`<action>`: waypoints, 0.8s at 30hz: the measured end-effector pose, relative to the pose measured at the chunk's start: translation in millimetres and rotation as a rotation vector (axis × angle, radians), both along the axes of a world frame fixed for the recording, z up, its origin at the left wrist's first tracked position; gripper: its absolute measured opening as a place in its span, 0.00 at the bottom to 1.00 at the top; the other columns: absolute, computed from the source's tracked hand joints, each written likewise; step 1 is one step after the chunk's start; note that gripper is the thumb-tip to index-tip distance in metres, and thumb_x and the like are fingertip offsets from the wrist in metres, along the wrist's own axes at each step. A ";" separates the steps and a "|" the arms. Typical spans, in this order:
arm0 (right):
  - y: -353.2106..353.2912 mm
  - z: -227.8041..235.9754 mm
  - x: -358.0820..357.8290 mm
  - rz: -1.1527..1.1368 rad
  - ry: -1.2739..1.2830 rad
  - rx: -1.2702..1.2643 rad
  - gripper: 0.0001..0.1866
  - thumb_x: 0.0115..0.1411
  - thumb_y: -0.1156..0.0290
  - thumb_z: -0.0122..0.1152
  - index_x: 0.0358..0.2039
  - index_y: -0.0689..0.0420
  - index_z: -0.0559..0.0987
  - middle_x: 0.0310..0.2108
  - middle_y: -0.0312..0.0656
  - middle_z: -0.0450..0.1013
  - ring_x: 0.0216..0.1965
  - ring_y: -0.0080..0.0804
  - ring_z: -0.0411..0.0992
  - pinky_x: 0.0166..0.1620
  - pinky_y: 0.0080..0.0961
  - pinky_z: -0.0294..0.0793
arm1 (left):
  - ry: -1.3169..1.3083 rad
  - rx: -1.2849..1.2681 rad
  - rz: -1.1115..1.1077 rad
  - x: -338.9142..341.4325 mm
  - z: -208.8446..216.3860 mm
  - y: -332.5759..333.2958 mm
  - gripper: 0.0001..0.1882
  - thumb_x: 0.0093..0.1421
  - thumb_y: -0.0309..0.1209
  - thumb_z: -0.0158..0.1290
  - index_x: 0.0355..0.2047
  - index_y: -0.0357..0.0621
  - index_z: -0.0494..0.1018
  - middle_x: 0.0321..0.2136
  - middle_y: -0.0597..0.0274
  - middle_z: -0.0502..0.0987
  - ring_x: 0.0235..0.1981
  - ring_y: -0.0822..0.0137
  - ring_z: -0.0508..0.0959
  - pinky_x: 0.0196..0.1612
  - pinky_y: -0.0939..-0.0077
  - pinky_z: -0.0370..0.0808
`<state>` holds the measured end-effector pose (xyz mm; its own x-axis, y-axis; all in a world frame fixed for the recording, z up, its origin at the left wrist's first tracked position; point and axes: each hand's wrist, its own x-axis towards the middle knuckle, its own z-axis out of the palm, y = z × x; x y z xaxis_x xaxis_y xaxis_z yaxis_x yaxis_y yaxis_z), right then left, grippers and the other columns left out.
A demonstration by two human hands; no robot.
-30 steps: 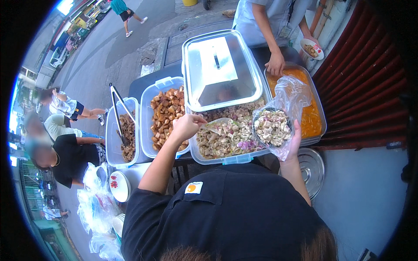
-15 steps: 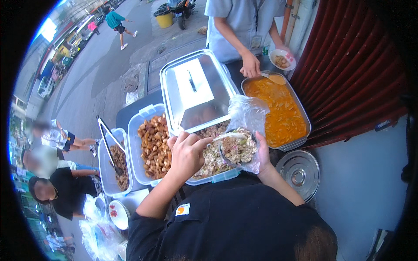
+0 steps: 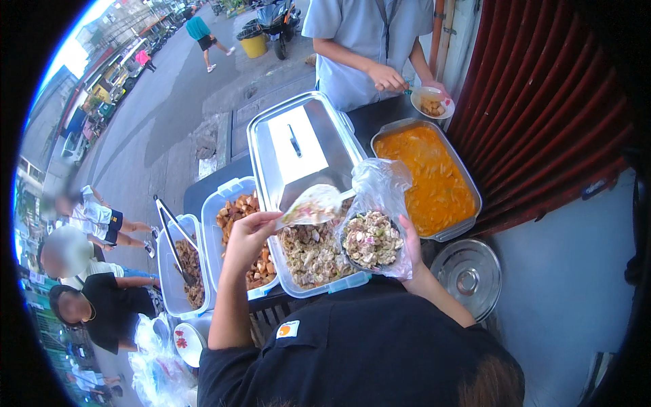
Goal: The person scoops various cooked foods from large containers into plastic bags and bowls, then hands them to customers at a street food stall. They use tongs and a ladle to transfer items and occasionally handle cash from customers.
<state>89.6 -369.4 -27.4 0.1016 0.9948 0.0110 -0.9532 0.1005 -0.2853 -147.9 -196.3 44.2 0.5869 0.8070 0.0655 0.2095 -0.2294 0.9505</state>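
My left hand point(image 3: 249, 232) pinches a white serving spoon point(image 3: 312, 203), smeared with bits of food, above a clear plastic tub point(image 3: 324, 286). Chopped meat mixture point(image 3: 308, 251) lies in that tub, partly covered by a metal-framed lid point(image 3: 296, 146). My right hand point(image 3: 415, 258) grips a clear plastic bag point(image 3: 381, 182) around a dark-rimmed bowl. Pale chopped mixture with pink and green bits point(image 3: 371, 239) fills the bowl. The spoon is apart from the bowl, to its left.
Left of the tub are a tub of browned cubes point(image 3: 245, 275) and one with tongs point(image 3: 173, 230). An orange stew tray point(image 3: 434, 183) sits right, above a round metal lid point(image 3: 466, 277). Across stands a person in a light shirt point(image 3: 359, 61), holding a small bowl point(image 3: 432, 103).
My left hand has drawn back left with the spoon, away from the bowl. The bowl's filling now shows fully. The person across has lifted their spoon from the stew to their own bowl.
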 end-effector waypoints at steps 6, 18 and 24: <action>-11.6 4.8 2.1 -0.047 0.006 0.022 0.32 0.60 0.47 0.43 0.58 0.53 0.61 0.55 0.55 0.62 0.55 0.52 0.64 0.55 0.53 0.64 | 0.831 0.979 0.190 -32.6 -15.4 -10.7 0.12 0.48 0.28 0.51 0.30 0.60 0.80 0.26 0.66 0.78 0.35 0.61 0.72 0.39 0.59 0.62; -8.8 5.2 -7.9 -0.254 -0.123 0.086 0.31 0.59 0.46 0.41 0.58 0.51 0.61 0.57 0.54 0.59 0.57 0.52 0.61 0.55 0.55 0.63 | 0.856 1.451 -0.196 28.8 -46.5 -32.1 0.08 0.49 0.33 0.50 0.18 0.51 0.76 0.20 0.66 0.74 0.33 0.66 0.69 0.42 0.67 0.58; -41.9 8.3 22.1 -0.455 -0.159 0.049 0.34 0.58 0.46 0.42 0.59 0.55 0.61 0.56 0.53 0.61 0.55 0.52 0.63 0.55 0.52 0.64 | 0.941 1.413 -0.374 75.2 -24.6 -58.9 0.07 0.51 0.34 0.51 0.20 0.54 0.78 0.23 0.71 0.76 0.33 0.67 0.70 0.36 0.68 0.60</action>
